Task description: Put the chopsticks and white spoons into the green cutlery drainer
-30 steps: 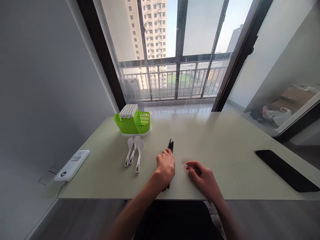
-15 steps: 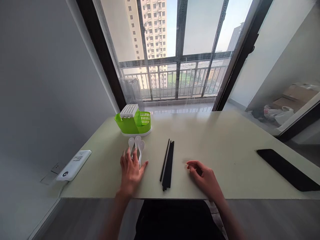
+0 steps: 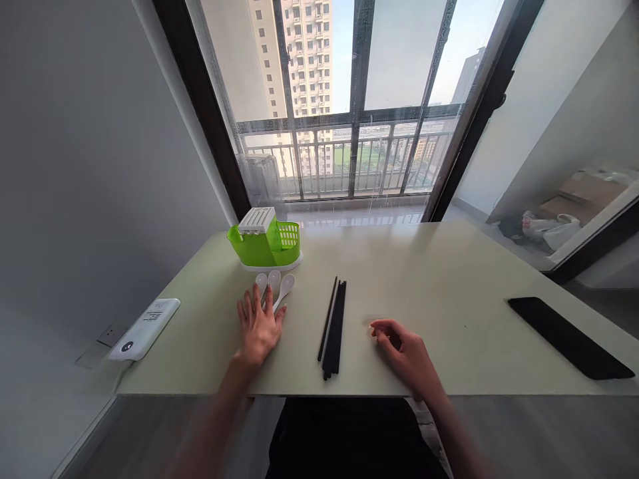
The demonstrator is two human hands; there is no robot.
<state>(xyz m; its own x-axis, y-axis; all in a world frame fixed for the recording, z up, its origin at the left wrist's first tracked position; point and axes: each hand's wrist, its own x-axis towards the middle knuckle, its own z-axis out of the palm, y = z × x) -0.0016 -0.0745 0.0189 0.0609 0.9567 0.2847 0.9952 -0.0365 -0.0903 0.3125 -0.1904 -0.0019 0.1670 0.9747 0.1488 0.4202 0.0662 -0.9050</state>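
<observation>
My left hand lies palm down on the table, its fingers spread over the handles of three white spoons. Two spoon bowls, the left spoon and the middle spoon, show past my fingertips. The right spoon slants away to the right, its handle end near my thumb. Right of this hand lies a bundle of black chopsticks, one stick slightly apart from the others. My right hand rests on the table beyond the chopsticks, fingers curled in towards the thumb, with nothing visible in the hollow.
Behind the spoons stands a green cutlery holder with a white slotted top and white base. A white power strip-like device with a cord lies at the left edge. A flat black object lies at the right of the table.
My left hand has shifted slightly left and its fingers are flatter. The right spoon has turned, its bowl now farther right. My right hand has stayed in place.
</observation>
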